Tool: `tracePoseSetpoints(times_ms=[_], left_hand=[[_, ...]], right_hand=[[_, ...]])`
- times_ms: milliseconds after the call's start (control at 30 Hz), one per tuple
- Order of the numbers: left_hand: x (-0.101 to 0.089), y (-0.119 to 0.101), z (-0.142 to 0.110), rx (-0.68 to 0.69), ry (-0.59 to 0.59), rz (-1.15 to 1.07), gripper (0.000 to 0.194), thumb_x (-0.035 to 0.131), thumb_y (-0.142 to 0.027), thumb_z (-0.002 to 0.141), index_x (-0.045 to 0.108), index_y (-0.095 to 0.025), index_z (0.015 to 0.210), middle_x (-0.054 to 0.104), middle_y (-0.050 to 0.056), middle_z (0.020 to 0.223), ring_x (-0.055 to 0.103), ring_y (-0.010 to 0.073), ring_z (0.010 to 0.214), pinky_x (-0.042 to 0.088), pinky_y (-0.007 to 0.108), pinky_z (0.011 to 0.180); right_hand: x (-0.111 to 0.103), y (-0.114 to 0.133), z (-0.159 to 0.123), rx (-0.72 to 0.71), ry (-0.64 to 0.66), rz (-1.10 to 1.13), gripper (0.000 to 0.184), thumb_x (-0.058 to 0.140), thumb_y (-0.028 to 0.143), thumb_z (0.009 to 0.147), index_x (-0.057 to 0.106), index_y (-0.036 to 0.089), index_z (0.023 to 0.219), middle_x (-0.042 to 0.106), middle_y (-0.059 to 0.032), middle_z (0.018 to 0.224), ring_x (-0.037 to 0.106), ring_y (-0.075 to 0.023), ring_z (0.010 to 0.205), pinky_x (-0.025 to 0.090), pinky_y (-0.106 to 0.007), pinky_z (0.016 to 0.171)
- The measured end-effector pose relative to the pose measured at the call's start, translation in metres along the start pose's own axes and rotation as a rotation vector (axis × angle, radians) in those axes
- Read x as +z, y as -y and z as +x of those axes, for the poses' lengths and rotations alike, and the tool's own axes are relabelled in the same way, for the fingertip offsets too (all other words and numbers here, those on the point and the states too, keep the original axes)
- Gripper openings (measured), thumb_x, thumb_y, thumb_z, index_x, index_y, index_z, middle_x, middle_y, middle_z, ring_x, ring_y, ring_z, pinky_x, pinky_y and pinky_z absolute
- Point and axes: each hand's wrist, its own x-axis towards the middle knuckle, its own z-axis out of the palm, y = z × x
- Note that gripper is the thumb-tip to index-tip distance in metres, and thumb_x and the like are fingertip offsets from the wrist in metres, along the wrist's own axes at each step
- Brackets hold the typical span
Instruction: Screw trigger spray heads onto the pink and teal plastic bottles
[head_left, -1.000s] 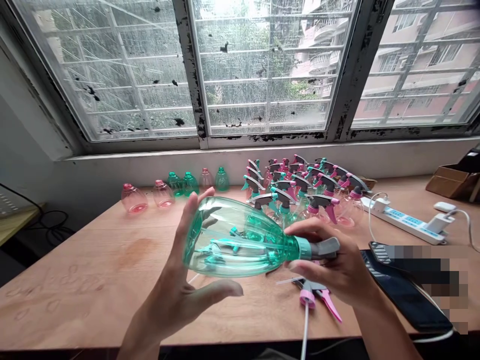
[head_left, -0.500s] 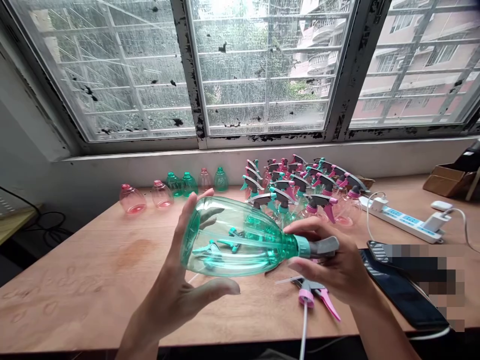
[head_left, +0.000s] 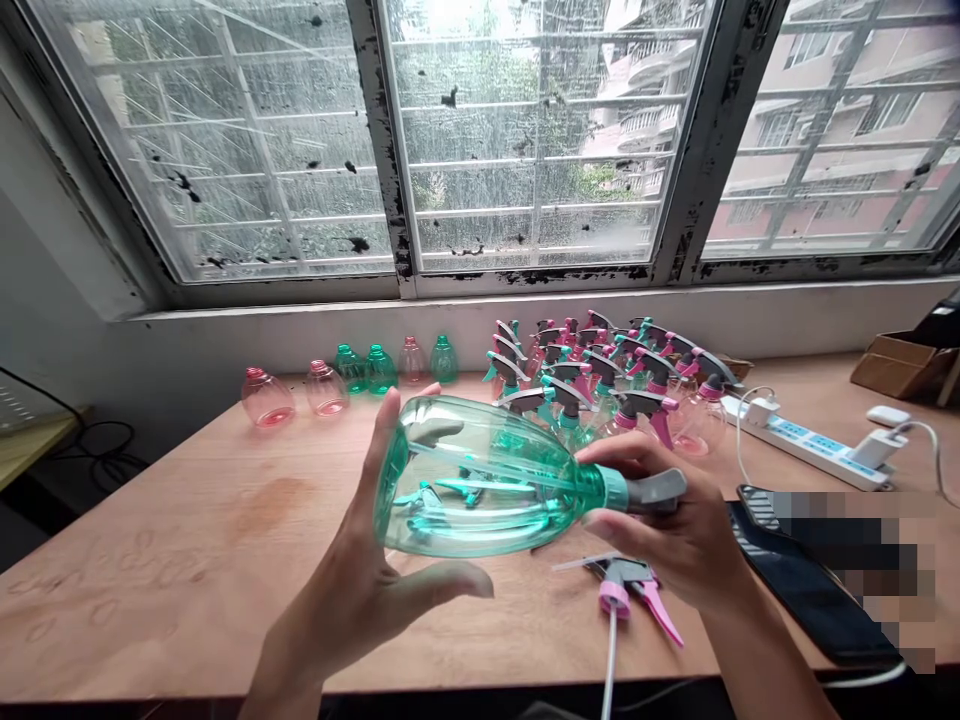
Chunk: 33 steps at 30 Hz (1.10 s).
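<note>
A clear green spray bottle (head_left: 487, 430) lies sideways in the air, base to the left and grey-and-teal spray head (head_left: 649, 490) to the right. My left hand (head_left: 360, 575) holds the base end, fingers behind it and thumb stretched out below. My right hand (head_left: 679, 535) is closed around the neck and spray head with thumb and fingers. Through the clear wall show teal spray heads (head_left: 424, 510) lying on the table behind. Below the right hand lies a pink-and-grey spray head (head_left: 619, 590) with its white tube pointing toward me.
Several pink and green bottles without heads (head_left: 326, 388) stand at the back left of the wooden table (head_left: 172, 560). Many bottles with spray heads (head_left: 600, 375) crowd the back middle. A power strip (head_left: 810, 445), dark phones (head_left: 814, 590) and a cardboard box (head_left: 896, 365) are at the right.
Both hands and the spray bottle have shifted slightly right in the view, and the bottle's base has turned a little toward me. The hold looks unchanged.
</note>
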Motion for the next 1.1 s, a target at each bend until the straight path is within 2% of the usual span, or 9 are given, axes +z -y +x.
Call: tracePoseSetpoints(times_ms=[100,200,333,467,600,800,900,1000,1100], left_hand=[[-0.001,-0.004,0.002,0.026,-0.006,-0.017,0.123,0.091,-0.055,0.082,0.01,-0.047,0.174,0.047,0.01,0.172,0.053,0.0467,0.152,0.054,0.068,0.119],[-0.003,-0.006,0.003,0.049,-0.01,-0.009,0.111,0.091,-0.05,0.084,0.023,-0.044,0.173,0.033,0.007,0.18,0.035,0.045,0.163,0.044,0.065,0.128],[-0.006,-0.007,0.005,0.064,0.009,-0.014,0.103,0.086,-0.042,0.091,0.025,-0.041,0.173,0.025,0.005,0.183,0.024,0.0406,0.168,0.036,0.06,0.134],[-0.007,-0.006,0.003,0.069,0.008,-0.011,0.102,0.086,-0.037,0.092,0.024,-0.04,0.173,0.025,0.005,0.183,0.029,0.0371,0.166,0.04,0.053,0.133],[-0.008,-0.004,0.001,0.067,0.026,-0.086,0.102,0.086,-0.032,0.091,0.025,-0.043,0.173,0.026,0.005,0.183,0.042,0.037,0.16,0.052,0.049,0.123],[-0.007,-0.003,0.003,0.091,0.001,-0.013,0.097,0.082,-0.03,0.093,0.027,-0.04,0.172,0.026,0.004,0.182,0.032,0.0368,0.164,0.045,0.051,0.128],[-0.005,-0.004,0.004,0.075,-0.017,-0.002,0.1,0.082,-0.024,0.092,0.024,-0.042,0.172,0.03,0.004,0.18,0.042,0.0337,0.158,0.046,0.049,0.128],[-0.004,-0.004,0.003,0.127,-0.027,0.024,0.103,0.081,-0.021,0.093,0.02,-0.041,0.173,0.034,0.007,0.178,0.051,0.0313,0.152,0.057,0.041,0.116],[-0.002,-0.002,0.002,0.134,-0.005,0.009,0.121,0.089,-0.029,0.088,0.004,-0.043,0.175,0.029,0.009,0.18,0.054,0.0331,0.148,0.063,0.041,0.108]], right_hand=[[-0.001,0.0,0.0,-0.013,0.011,-0.012,0.029,0.092,0.041,0.089,0.078,0.028,0.11,0.075,0.0021,0.08,0.068,-0.0134,0.056,0.057,-0.019,0.049],[-0.002,0.001,0.0,0.007,0.023,-0.003,0.029,0.093,0.04,0.088,0.078,0.027,0.11,0.075,0.0014,0.079,0.069,-0.0143,0.055,0.057,-0.02,0.049],[-0.005,0.0,0.0,0.013,0.039,-0.005,0.031,0.093,0.042,0.087,0.079,0.026,0.11,0.074,-0.0001,0.079,0.065,-0.0147,0.055,0.054,-0.022,0.049],[-0.01,-0.002,0.001,-0.074,0.068,-0.085,0.03,0.092,0.043,0.089,0.08,0.028,0.112,0.071,0.0015,0.073,0.058,-0.0135,0.052,0.048,-0.022,0.048],[-0.014,-0.002,0.001,-0.142,0.109,-0.161,0.03,0.09,0.045,0.09,0.079,0.029,0.113,0.074,0.001,0.075,0.062,-0.0152,0.057,0.051,-0.023,0.052],[-0.011,0.0,-0.001,-0.092,0.068,-0.105,0.032,0.092,0.045,0.088,0.079,0.027,0.11,0.072,0.0026,0.069,0.062,-0.0137,0.049,0.051,-0.022,0.046],[-0.009,0.002,-0.001,-0.079,0.051,-0.111,0.029,0.092,0.043,0.088,0.079,0.028,0.109,0.073,0.0024,0.07,0.062,-0.0139,0.049,0.051,-0.023,0.046],[-0.009,0.003,-0.001,-0.067,0.034,-0.118,0.029,0.092,0.042,0.088,0.08,0.027,0.109,0.074,0.0018,0.07,0.063,-0.0144,0.049,0.052,-0.023,0.046],[-0.011,0.002,0.0,-0.071,0.055,-0.099,0.029,0.093,0.038,0.088,0.079,0.027,0.111,0.075,0.0014,0.072,0.064,-0.0149,0.049,0.053,-0.023,0.046]])
